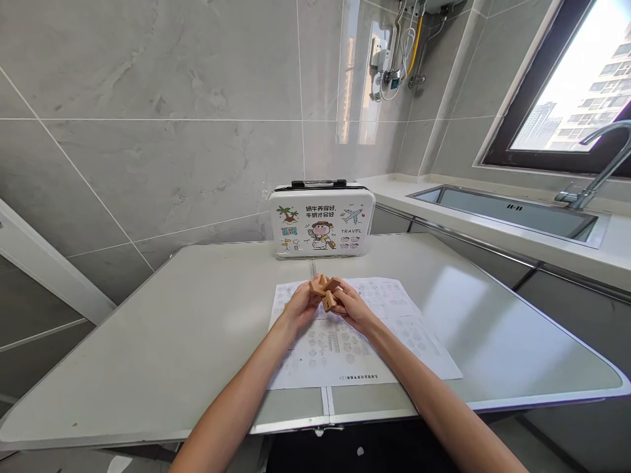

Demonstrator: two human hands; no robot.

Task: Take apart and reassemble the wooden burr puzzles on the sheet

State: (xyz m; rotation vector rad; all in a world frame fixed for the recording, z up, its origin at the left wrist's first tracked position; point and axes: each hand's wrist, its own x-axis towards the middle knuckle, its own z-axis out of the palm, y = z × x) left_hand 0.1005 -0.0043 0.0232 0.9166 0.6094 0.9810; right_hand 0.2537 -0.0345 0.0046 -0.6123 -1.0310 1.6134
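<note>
Several interlocking wooden pieces, a burr puzzle, are held between my two hands just above a printed sheet. My left hand is closed on the puzzle's left side. From the right, my right hand grips it with the fingers pressed against the wood. One block points down toward me with a small dark mark on its end. Under both hands lies the white instruction sheet, covered with small diagrams. My fingers hide part of the puzzle.
A white cartoon-printed case with a black handle stands at the back of the folding table. To the right are a counter with a sink, a faucet and a window. A tiled wall rises behind.
</note>
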